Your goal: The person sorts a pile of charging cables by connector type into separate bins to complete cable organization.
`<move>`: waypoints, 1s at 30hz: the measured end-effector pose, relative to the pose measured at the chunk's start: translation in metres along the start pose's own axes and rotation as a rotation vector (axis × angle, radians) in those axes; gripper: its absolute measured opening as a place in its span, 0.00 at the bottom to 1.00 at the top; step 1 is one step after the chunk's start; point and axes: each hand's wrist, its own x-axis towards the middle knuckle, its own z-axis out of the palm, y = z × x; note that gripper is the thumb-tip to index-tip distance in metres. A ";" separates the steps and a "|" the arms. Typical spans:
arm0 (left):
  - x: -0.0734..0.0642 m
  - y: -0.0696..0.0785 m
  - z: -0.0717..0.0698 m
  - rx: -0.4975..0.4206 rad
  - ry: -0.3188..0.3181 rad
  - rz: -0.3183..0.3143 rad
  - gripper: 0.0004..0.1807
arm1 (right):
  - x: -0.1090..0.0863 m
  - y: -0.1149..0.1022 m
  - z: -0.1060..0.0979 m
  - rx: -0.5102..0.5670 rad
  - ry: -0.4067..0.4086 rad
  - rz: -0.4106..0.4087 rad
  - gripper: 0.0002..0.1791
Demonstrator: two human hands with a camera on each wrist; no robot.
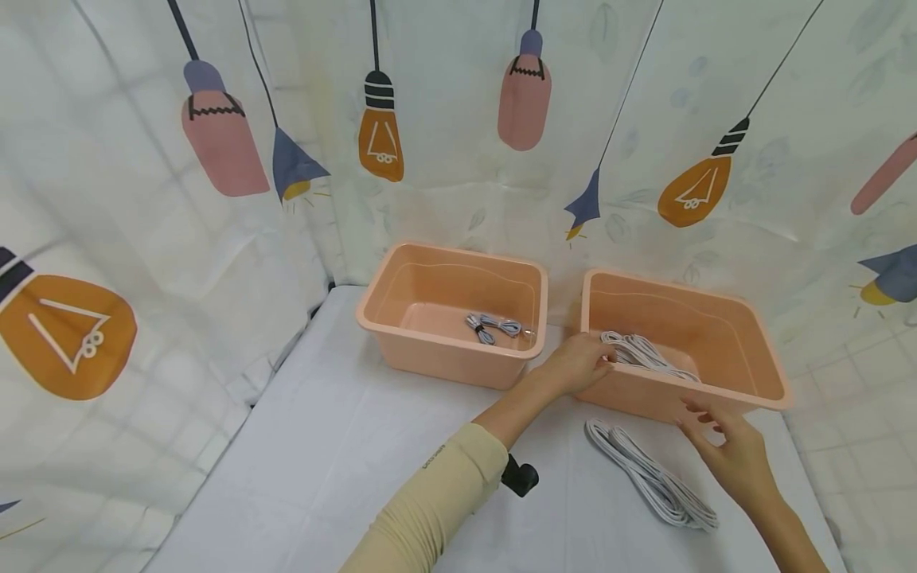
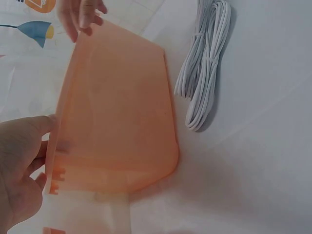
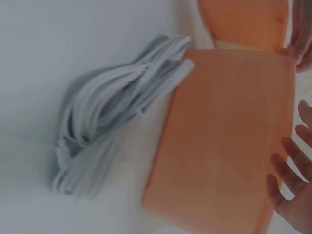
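Observation:
My left hand [image 1: 579,363] is at the near left corner of the right-hand peach plastic bin [image 1: 745,350]. In the left wrist view the thumb of that hand [image 2: 22,165] lies outside the rim and its fingers go behind, pinching it. Close to the front wall of the same bin is my right hand [image 1: 734,458], its fingers loosely spread and holding nothing; the right wrist view shows those fingers [image 3: 292,168] beside the rim. Bundled white cables [image 1: 637,350] lie inside this bin. More bundled white cable [image 1: 655,481] rests on the table in front of it.
A second peach bin [image 1: 430,350] stands to the left, with small grey cable bundles [image 1: 494,326] in it. A small black object [image 1: 520,476] shows by my left sleeve on the white-covered table [image 1: 301,477]. Printed curtains [image 1: 458,191] hang close behind the bins.

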 end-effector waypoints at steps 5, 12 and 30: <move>0.000 0.000 -0.001 -0.003 -0.002 -0.003 0.09 | -0.015 0.006 0.016 -0.005 -0.055 0.026 0.25; -0.001 0.000 -0.002 0.005 -0.001 -0.004 0.10 | -0.037 0.020 0.039 -0.019 -0.191 0.090 0.23; -0.003 0.003 -0.006 0.002 -0.023 -0.024 0.10 | -0.063 0.044 0.071 0.007 -0.380 0.228 0.19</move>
